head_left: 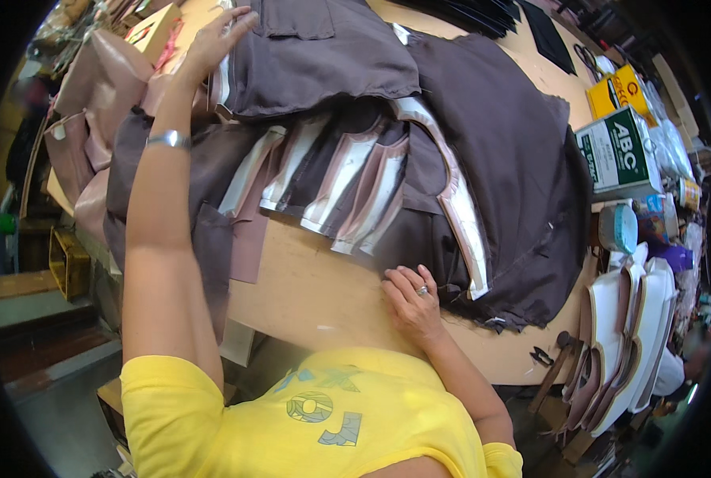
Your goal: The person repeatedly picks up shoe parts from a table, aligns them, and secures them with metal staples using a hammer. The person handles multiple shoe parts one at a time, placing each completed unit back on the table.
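A dark brown sewn fabric panel (324,68) with a patch-like pocket and a white left edge lies at the far side of the table. My left hand (218,38) reaches to that edge, fingers stretched over it. Below the panel, several pink-and-white trimmed brown strips (347,179) fan out toward me. A curved white-and-pink facing (461,211) runs along a large dark cloth piece (515,159) at the right. Close to the facing's lower end, my right hand (413,307) rests on the table (308,295) with curled fingers; whatever they hold, if anything, is hidden.
Pinkish fabric (104,95) is heaped at the left. Along the right are a green-and-white box (618,151), a yellow box (622,89) and a teal-lidded tub (617,229). Stacked white-and-brown pieces (626,342) hang beyond small dark snips (541,356). Black cloth (467,12) lies at the back.
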{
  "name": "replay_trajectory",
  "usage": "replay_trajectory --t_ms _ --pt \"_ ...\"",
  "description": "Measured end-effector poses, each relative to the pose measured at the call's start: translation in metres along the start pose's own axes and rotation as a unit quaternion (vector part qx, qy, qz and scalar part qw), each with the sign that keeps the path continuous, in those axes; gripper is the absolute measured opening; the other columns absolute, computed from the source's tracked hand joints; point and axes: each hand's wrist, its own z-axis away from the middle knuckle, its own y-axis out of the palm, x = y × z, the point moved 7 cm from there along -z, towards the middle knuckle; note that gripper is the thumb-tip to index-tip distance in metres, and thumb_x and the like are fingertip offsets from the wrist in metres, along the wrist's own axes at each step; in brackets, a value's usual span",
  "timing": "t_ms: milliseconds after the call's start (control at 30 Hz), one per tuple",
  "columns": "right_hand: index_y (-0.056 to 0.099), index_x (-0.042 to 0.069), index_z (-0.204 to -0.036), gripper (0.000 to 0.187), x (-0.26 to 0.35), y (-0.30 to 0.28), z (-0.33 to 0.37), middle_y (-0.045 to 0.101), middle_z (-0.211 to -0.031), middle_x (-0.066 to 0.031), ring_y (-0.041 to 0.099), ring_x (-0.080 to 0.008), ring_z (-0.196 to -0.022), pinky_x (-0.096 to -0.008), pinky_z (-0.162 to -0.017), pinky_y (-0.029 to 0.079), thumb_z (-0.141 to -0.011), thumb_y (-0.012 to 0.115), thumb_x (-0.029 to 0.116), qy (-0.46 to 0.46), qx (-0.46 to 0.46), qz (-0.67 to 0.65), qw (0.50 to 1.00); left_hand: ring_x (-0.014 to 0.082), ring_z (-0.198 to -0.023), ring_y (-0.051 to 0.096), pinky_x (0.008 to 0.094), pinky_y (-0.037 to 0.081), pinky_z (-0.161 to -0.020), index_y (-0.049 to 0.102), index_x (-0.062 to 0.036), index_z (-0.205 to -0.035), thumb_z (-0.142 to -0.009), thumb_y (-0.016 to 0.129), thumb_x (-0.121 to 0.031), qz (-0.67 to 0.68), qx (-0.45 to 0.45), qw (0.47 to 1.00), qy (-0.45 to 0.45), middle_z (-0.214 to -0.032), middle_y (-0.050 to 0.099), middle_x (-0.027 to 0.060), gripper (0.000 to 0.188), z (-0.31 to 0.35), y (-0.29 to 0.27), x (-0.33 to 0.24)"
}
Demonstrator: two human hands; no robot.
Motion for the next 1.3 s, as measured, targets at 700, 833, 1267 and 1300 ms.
replay_trajectory --t_ms 700,833,1267,1300 --pt "0.055 0.000 -0.109 0.035 -0.181 -0.100 -0.038 0.060 -0.096 -0.0204 0.060 -0.0297 -0.089 -0.0323 -0.076 0.047 -0.074 0.047 -0.001 0.306 -0.108 -0.206 0.923 0.0259 -0.101 0.055 0.0432 0.038 -0.092 0.061 -0.0126 -0.101 -0.076 0.062 -0.017 -0.111 -0.117 0.967 0.197 -0.121 0.050 0.0054 0.026 0.107 0.020 -0.134" --pt "0.053 0.000 -0.112 0.035 -0.142 -0.148 -0.036 0.060 -0.094 -0.0226 0.060 -0.0339 -0.089 -0.0340 -0.077 0.046 -0.078 0.046 -0.002 0.265 -0.150 -0.155 0.940 0.0187 -0.098 0.056 0.0281 0.045 -0.083 0.061 -0.0038 -0.100 -0.080 0.059 -0.009 0.217 0.085 0.959 0.161 -0.110 0.057 0.0106 0.020 0.172 0.058 -0.212" --pt "0.052 0.006 -0.098 0.031 -0.047 -0.121 0.025 0.058 -0.088 -0.0105 0.057 -0.0280 -0.074 -0.0355 -0.066 0.046 -0.074 0.065 0.021 0.198 -0.053 -0.111 0.972 0.0063 -0.061 0.047 0.0239 0.042 -0.055 0.053 0.0006 -0.080 -0.082 0.058 -0.011 0.536 0.204 0.809 -0.126 -0.066 0.052 0.0004 0.013 0.283 0.170 -0.301" --pt "0.052 0.006 -0.098 0.032 -0.049 -0.131 0.022 0.057 -0.089 -0.0105 0.057 -0.0288 -0.075 -0.0360 -0.067 0.046 -0.074 0.065 0.022 0.180 -0.097 -0.084 0.975 0.0062 -0.061 0.047 0.0243 0.042 -0.056 0.053 0.0009 -0.080 -0.081 0.059 -0.009 0.555 0.216 0.791 -0.140 -0.066 0.053 0.0004 0.012 0.288 0.170 -0.307"
